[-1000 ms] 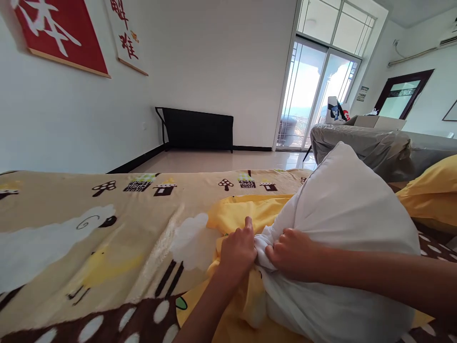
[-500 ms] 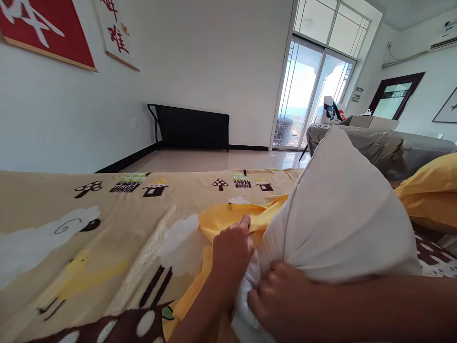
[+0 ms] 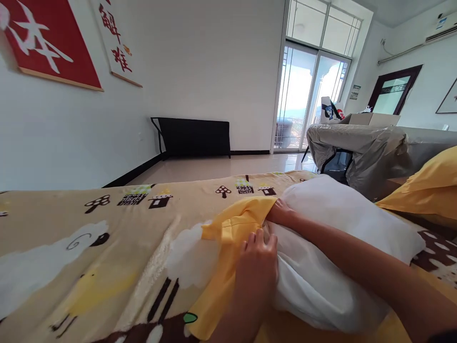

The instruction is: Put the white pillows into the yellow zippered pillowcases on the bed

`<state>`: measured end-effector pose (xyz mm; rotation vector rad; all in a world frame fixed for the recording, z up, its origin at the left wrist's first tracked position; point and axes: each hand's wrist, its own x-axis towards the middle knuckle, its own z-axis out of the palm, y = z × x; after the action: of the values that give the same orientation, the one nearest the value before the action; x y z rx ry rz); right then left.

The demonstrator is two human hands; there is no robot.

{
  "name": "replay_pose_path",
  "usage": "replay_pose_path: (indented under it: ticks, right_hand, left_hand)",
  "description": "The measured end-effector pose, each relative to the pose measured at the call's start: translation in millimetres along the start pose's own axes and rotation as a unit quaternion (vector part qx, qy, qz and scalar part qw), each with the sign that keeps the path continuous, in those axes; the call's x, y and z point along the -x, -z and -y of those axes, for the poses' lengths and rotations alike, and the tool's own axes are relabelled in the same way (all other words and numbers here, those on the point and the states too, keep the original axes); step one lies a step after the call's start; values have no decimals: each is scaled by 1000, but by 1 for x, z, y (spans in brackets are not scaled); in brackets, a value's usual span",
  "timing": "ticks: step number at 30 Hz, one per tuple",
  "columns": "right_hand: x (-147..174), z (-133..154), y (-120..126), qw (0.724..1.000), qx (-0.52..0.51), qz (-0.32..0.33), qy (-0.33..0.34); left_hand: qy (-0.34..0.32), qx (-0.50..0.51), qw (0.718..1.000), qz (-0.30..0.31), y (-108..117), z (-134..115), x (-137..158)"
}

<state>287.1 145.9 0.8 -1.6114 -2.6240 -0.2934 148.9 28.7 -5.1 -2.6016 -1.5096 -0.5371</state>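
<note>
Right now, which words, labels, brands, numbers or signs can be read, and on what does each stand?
"体", white on the red hanging, partly cut off.
"解难", red on the white scroll; the character above is cut off.
Too small or blurred to read: the wall notice, the printed white package, the air conditioner's label.
Basket-like prints on the blanket: cannot tell whether they are letters.

Smooth, matt white cloth on the pillow (image 3: 342, 214), lower right; thin, creased yellow cloth with a faint sheen on the cover (image 3: 230, 243), lower centre; soft, fuzzy pile on the blanket (image 3: 123, 257), lower left; shiny, wrinkled plastic on the sheet (image 3: 378, 147) at right; glossy, smooth floor (image 3: 203, 166), mid-frame; clear glass in the door (image 3: 296, 95), upper right
</note>
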Motion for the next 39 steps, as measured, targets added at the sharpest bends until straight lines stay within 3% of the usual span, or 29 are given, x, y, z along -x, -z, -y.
replay_pose_path:
  ticks: [3, 6, 9, 12, 15, 17, 20, 25, 28, 34, 39]
  right_hand:
    - [-10, -7, 5, 1000, 21, 19, -2]
    - [1, 0, 21, 998, 23, 53, 36]
    - [45, 17, 48, 994, 29, 47, 89]
    - [111, 42, 63, 990, 30, -55, 123]
    - [168, 64, 49, 986, 62, -84, 130]
    - [185, 65, 32, 984, 102, -95, 109]
    - [177, 45, 17, 988, 100, -57, 100]
    - [134, 4, 25, 994, 51, -29, 91]
    - [122, -9, 26, 995, 10, -26, 91]
    - [114, -20, 26, 996, -44, -19, 81]
    - [105, -22, 30, 997, -40, -5, 68]
  left_hand:
    - [-97, 26, 994, 44, 2, 4, 3]
    - [-86, 54, 989, 105, 4, 10, 3]
    - [-16, 52, 989, 138, 4, 16, 0]
    - [28, 39, 990, 136, 3, 21, -3]
    - [34, 29, 991, 128, 2, 25, -5]
    - [32, 18, 992, 122, 3, 26, -6]
    - [40, 9, 993, 110, 6, 29, -5]
    - [44, 77, 995, 43, 19, 34, -6]
    - [4, 97, 995, 2, 25, 31, -5]
    - [-79, 16, 994, 80, 30, 19, 4]
    - [-116, -25, 964, 237, 38, 2, 20]
